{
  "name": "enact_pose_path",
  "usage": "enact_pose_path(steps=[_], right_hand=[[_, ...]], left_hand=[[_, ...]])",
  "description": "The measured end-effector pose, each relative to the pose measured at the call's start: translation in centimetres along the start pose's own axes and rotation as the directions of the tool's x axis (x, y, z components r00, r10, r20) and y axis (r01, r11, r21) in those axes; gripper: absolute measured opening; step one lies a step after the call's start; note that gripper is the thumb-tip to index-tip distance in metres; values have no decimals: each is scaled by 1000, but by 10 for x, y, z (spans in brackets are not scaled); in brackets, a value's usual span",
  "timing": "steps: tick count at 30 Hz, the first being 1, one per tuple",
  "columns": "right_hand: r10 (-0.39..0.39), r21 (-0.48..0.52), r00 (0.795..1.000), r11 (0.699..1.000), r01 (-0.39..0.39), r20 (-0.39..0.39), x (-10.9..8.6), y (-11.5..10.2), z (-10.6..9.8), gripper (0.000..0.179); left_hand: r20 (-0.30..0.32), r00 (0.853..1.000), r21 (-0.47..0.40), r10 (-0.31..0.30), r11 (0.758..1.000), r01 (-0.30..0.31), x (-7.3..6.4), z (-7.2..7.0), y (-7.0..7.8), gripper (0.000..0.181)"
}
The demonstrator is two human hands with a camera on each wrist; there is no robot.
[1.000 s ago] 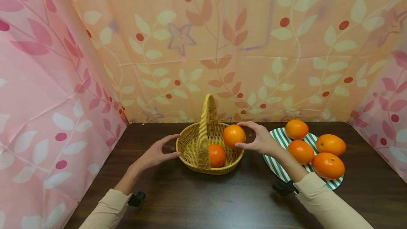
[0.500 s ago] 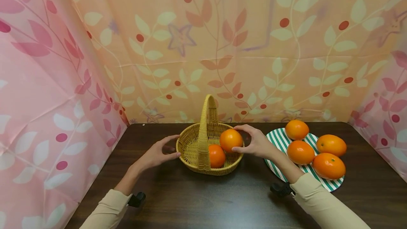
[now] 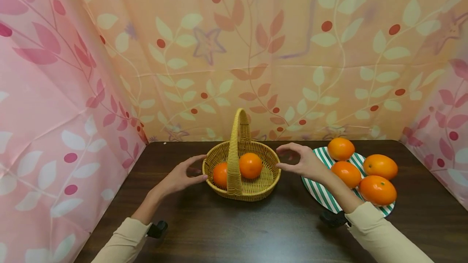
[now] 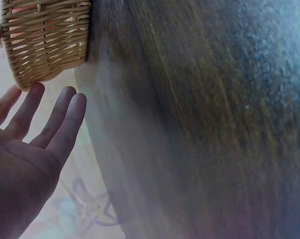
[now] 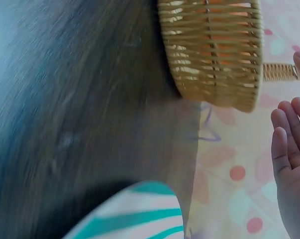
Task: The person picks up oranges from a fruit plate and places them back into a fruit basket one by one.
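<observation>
A yellow wicker basket point(image 3: 256, 190) with a tall arched handle stands mid-table in the head view. Inside it lie two oranges: one orange point(image 3: 250, 166) right of the handle, the other orange point(image 3: 220, 175) at the left, partly hidden behind the handle. My left hand point(image 3: 180, 177) is at the basket's left rim, thumb and fingers spread; in the left wrist view the fingertips point(image 4: 37, 88) meet the basket's end. Beside the right rim, my right hand point(image 3: 301, 162) holds nothing, its thumb and fingers apart.
Right of the basket lies a green-and-white striped plate point(image 3: 317, 192) bearing several oranges point(image 3: 378, 190), partly behind my right forearm. The dark wooden table point(image 3: 234, 230) backs onto a floral cloth point(image 3: 234, 72), with more cloth at both sides.
My right hand has let go of an orange in the basket and drawn back right to the rim. Both oranges now sit farther left. My left hand has stayed put.
</observation>
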State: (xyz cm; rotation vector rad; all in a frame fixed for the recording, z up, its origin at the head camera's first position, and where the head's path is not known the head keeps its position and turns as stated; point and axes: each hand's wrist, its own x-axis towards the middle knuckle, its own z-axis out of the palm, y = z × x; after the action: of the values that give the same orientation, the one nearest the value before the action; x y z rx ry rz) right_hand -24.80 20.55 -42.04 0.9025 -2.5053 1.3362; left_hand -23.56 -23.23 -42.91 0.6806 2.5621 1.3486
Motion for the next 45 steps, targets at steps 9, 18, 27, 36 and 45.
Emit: enact_pose_path(steps=[9, 18, 27, 36, 45], right_hand=[[5, -22, 1000, 1000, -5, -3, -16, -3, -26, 36], [35, -73, 999, 997, -36, -21, -35, 0, -57, 33], [47, -142, 994, 988, -61, -102, -55, 0, -100, 35], [145, -220, 977, 959, -178, -156, -86, 10, -132, 36], [215, -245, 958, 934, -258, -189, -123, 23, -154, 37]], left_hand=[[-9, 1000, 8, 2, 1000, -2, 0, 0, -2, 70], [0, 1000, 25, -4, 1000, 4, 0, 1, -2, 70], [-2, 1000, 31, -2, 1000, 2, 1, 0, -6, 71], [7, 1000, -4, 6, 1000, -6, 1, 0, -4, 72], [11, 1000, -3, 10, 1000, -10, 1, 1, -2, 71]])
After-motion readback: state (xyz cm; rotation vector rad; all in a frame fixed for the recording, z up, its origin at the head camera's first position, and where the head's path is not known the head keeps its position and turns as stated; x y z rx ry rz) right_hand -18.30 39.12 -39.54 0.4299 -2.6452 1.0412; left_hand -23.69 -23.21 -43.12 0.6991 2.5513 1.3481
